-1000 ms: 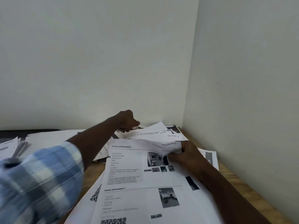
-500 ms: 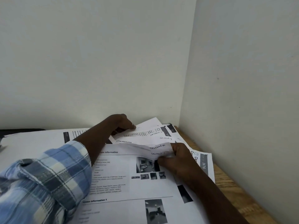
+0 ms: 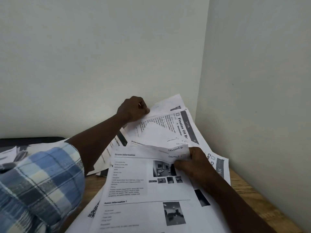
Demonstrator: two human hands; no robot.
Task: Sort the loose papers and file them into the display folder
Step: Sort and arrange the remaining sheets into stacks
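Note:
Loose printed papers lie heaped in the corner of a wooden table (image 3: 262, 204). My left hand (image 3: 133, 109) pinches the far edge of a sheet headed "Finalize Oil" (image 3: 159, 125) and holds it lifted and tilted near the back wall. My right hand (image 3: 191, 163) pinches the curled top right corner of a "Scene information" sheet (image 3: 144, 180), which lies on top of the pile in front of me. Handwritten section labels show on the folded corners by my right thumb. No display folder can be told apart in view.
Two white walls meet at the corner just behind and right of the papers. More sheets (image 3: 10, 153) lie at the far left beside a dark flat object (image 3: 30, 140) against the wall. A sheet numbered 3676 (image 3: 218, 167) sticks out under my right hand.
My left hand has raised the far sheet higher, so its printed face now shows. My right hand keeps its pinch on the top sheet's corner.

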